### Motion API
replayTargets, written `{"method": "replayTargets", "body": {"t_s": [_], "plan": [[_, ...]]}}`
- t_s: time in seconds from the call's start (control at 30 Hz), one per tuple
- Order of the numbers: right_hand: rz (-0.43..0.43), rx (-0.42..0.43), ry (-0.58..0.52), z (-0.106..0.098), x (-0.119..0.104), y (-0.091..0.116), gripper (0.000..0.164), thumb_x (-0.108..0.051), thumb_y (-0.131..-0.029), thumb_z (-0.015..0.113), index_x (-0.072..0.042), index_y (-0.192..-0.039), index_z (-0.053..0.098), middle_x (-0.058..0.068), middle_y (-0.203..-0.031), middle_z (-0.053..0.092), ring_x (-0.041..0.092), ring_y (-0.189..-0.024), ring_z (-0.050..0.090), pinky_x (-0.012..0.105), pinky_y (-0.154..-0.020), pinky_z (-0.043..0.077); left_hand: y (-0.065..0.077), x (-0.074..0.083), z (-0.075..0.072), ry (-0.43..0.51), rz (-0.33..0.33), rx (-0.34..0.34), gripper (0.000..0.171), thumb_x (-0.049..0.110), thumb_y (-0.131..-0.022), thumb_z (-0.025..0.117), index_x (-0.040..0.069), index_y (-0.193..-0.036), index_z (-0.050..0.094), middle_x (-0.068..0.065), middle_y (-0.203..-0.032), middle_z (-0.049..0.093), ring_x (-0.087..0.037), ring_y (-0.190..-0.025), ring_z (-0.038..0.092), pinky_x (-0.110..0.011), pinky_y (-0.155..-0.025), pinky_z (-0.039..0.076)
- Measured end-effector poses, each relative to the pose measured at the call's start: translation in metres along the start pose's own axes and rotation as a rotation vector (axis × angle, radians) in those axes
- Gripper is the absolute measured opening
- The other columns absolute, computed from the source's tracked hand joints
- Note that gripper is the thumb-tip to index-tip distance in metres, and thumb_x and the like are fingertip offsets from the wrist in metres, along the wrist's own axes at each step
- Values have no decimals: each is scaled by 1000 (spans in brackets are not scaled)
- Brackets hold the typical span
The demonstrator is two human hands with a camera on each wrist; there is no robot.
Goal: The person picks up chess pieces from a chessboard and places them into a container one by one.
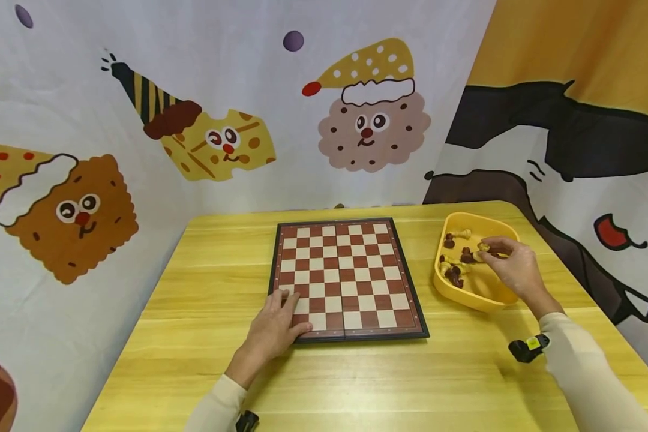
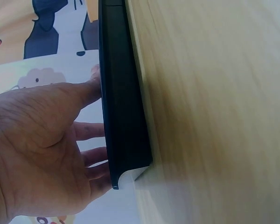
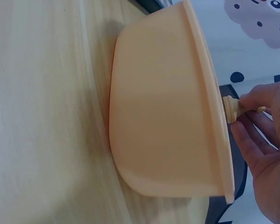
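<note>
A red-and-white chessboard (image 1: 351, 273) with a dark rim lies flat on the table. My left hand (image 1: 272, 327) rests on its near left corner, fingers spread loosely over the border and outer squares. The left wrist view shows the board's black side edge (image 2: 123, 93) in front of those fingers. At the right, my right hand (image 1: 518, 270) is over a yellow plastic bin (image 1: 467, 298). Thumb and fingers pinch a light-coloured chess piece (image 3: 231, 110), its broad base showing just past the bin's rim in the right wrist view.
Several light and dark brown chess pieces (image 1: 454, 276) lie jumbled inside the bin, towards its left side. The wooden table (image 1: 210, 288) ends at the back against a cartoon-printed curtain (image 1: 237, 48), which also hangs along both sides.
</note>
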State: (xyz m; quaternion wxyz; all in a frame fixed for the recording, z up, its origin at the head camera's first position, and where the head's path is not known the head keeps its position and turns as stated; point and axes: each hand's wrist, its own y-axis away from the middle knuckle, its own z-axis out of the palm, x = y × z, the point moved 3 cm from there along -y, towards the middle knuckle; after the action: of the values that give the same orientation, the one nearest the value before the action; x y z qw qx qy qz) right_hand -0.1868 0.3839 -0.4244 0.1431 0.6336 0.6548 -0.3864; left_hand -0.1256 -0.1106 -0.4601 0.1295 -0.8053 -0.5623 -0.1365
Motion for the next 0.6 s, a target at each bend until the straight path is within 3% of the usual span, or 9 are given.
{"method": "replayTargets", "body": {"t_s": [0.33, 0.4, 0.5, 0.6], "plan": [[49, -24, -18, -7, 10, -3, 34, -17, -98, 70, 5, -123, 67, 29, -114, 65, -13, -77, 55, 13, -59, 50, -1, 0, -1, -7, -5, 7, 69, 39, -94, 74, 0, -145, 52, -25, -141, 44, -41, -130, 44, -53, -94, 51], [53, -16, -10, -7, 10, -5, 35, -17, -98, 70, 5, -125, 65, 29, -116, 65, -9, -82, 56, 11, -61, 50, -1, 0, -1, -4, -12, 5, 69, 39, -94, 74, 0, -145, 51, -25, -141, 44, -40, -129, 45, -53, -94, 51], [61, -4, -26, -7, 11, -5, 44, -19, -98, 70, 6, -133, 59, 28, -124, 62, 12, -97, 63, 10, -69, 51, -1, 0, -1, 3, -12, 6, 69, 39, -93, 75, 0, -145, 52, -25, -140, 45, -40, -128, 46, -53, -93, 52], [76, 13, -55, -9, 14, -5, 55, -24, -100, 67, 4, -143, 49, 26, -136, 55, 34, -117, 57, 14, -87, 50, -2, 0, 0, 10, -15, 2, 69, 40, -93, 75, 1, -145, 52, -25, -140, 45, -40, -128, 46, -53, -94, 51]]}}
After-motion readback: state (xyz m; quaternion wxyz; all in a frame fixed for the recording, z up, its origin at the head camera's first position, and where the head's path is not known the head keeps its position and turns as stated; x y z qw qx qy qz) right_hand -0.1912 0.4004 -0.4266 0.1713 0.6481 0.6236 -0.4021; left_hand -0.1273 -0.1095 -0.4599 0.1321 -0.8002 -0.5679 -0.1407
